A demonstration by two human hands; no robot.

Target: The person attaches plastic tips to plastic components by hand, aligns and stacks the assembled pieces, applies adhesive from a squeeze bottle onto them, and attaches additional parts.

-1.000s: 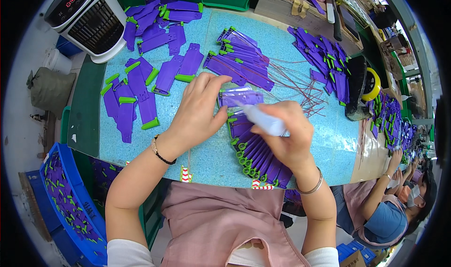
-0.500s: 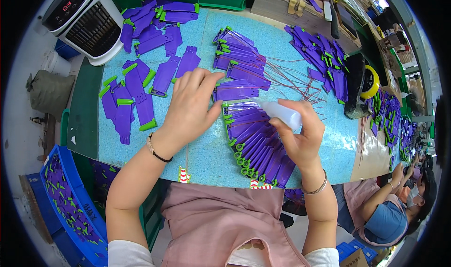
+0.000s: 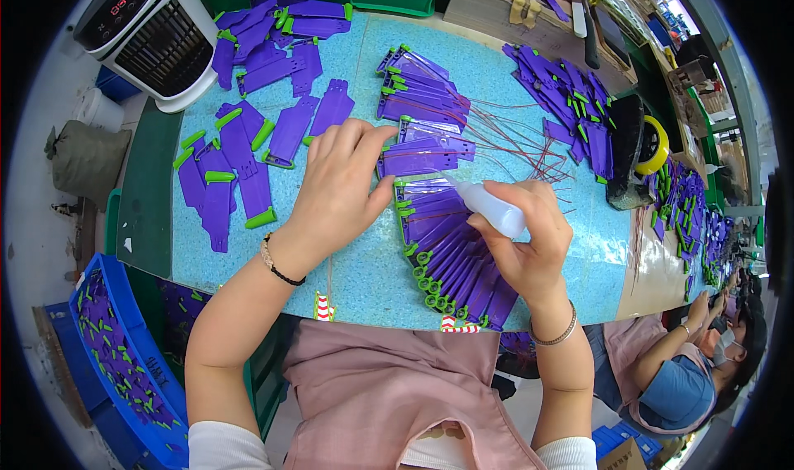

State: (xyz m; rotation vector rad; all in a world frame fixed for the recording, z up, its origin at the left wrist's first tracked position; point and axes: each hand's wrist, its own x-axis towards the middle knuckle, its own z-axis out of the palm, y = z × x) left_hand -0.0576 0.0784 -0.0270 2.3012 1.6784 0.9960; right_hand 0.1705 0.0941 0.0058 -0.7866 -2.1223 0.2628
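My right hand [image 3: 533, 238] grips a translucent white squeeze bottle [image 3: 495, 211] between thumb and fingers. Its narrow nozzle slants up and left, close above the top of a fanned row of purple plastic blades with green ends [image 3: 451, 242]. My left hand [image 3: 339, 176] has thumb and index finger spread around the left end of a flat purple blade [image 3: 418, 157]; whether the fingertips touch it I cannot tell. Behind that blade lies another overlapping stack of purple blades [image 3: 422, 93]. Thin dark-red wires [image 3: 521, 143] run rightward from these blades.
Loose purple blades [image 3: 248, 151] lie left on the blue tabletop [image 3: 364, 280], with a heap [image 3: 566, 98] at back right. A white fan heater [image 3: 157, 48] stands back left. A yellow tape roll [image 3: 653, 145] is at right. A co-worker [image 3: 686, 379] sits beyond my right arm.
The bottle has shifted slightly left and tips at a somewhat different slant. The blades just behind my left hand's blade have moved a little. My left hand is nearly still.
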